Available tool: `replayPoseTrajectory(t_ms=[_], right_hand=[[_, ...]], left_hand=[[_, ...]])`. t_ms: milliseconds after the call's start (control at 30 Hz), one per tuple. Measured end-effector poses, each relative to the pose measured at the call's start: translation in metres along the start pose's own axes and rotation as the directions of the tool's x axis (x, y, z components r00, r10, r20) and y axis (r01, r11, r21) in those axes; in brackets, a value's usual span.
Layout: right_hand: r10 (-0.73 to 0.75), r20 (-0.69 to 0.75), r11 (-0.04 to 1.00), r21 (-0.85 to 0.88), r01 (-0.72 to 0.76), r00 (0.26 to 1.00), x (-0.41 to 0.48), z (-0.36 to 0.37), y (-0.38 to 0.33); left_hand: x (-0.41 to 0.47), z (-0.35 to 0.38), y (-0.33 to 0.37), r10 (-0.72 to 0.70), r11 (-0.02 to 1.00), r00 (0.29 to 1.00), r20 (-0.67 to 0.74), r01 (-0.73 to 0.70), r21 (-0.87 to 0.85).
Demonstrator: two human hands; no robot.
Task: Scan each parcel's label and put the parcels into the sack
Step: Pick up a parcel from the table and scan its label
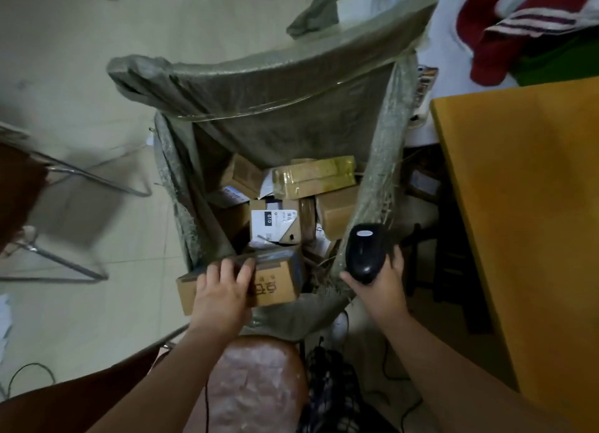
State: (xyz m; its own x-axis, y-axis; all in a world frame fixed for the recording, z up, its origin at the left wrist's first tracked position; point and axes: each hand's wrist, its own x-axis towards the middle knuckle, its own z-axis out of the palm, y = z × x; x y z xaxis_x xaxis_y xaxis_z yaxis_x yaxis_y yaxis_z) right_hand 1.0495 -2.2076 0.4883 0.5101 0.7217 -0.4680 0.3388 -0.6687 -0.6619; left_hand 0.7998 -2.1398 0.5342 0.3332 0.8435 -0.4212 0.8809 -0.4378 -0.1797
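Observation:
A large grey-green woven sack (282, 108) stands open in front of me, with several cardboard parcels inside. One of them shows a white label (274, 223) facing up, and a yellow-taped parcel (316, 176) lies behind it. My left hand (223, 286) grips a brown cardboard box (275, 280) at the sack's near rim, fingers curled over its top edge. Over the sack's right rim, my right hand (379, 280) holds a black barcode scanner (364, 251).
A yellow-orange table (525, 225) fills the right side. Red and striped cloth (518, 27) lies at the top right on a white surface. A metal-framed chair (64, 212) stands on the tiled floor to the left. Cables run along the floor near my knee (256, 384).

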Motion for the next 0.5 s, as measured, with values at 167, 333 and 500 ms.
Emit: replayPoseTrajectory(t_ms=[167, 333, 500], right_hand=[[0.038, -0.058, 0.983, 0.182, -0.027, 0.998, 0.029, 0.028, -0.022], [-0.071, 0.023, 0.993, 0.099, 0.068, 0.997, 0.038, 0.021, -0.056], [0.0, 0.01, 0.992, 0.124, -0.001, 1.0, -0.019, -0.031, -0.035]], left_hand=[[0.034, -0.005, 0.013, -0.055, 0.997, 0.996, -0.066, 0.051, -0.065], [0.031, -0.008, 0.001, -0.089, 0.996, 0.995, 0.05, 0.088, 0.01], [0.042, -0.04, 0.039, -0.013, 0.991, 0.999, -0.03, 0.009, -0.135]])
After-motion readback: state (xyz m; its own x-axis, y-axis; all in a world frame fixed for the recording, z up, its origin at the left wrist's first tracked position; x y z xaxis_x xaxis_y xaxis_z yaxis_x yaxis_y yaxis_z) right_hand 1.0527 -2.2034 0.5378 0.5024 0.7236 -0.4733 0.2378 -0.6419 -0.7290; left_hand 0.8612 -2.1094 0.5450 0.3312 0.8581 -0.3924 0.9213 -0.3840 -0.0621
